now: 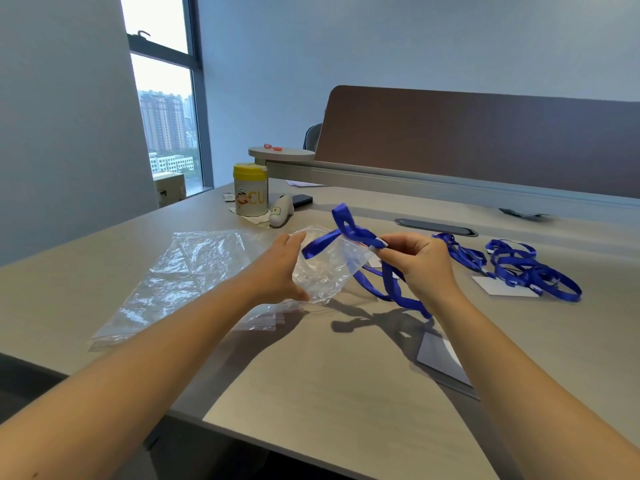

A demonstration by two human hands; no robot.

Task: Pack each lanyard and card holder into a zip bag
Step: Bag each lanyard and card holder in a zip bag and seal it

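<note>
My left hand [282, 268] holds a clear zip bag [323, 271] above the desk, fingers curled round its side. My right hand [420, 263] pinches the bag's red-lined mouth together with a blue lanyard [349, 232]. One loop of the lanyard sticks up over the bag and part of it shows through the plastic. The rest hangs down below my right wrist. A white card holder [438, 358] lies flat on the desk under my right forearm.
A pile of clear zip bags [180, 278] lies at the left. More blue lanyards [526, 268] with a white card holder [502, 289] lie at the right. A yellow-lidded canister [250, 188], a white device [280, 211] and a dark phone [301, 199] stand behind. A brown divider [485, 140] closes the back.
</note>
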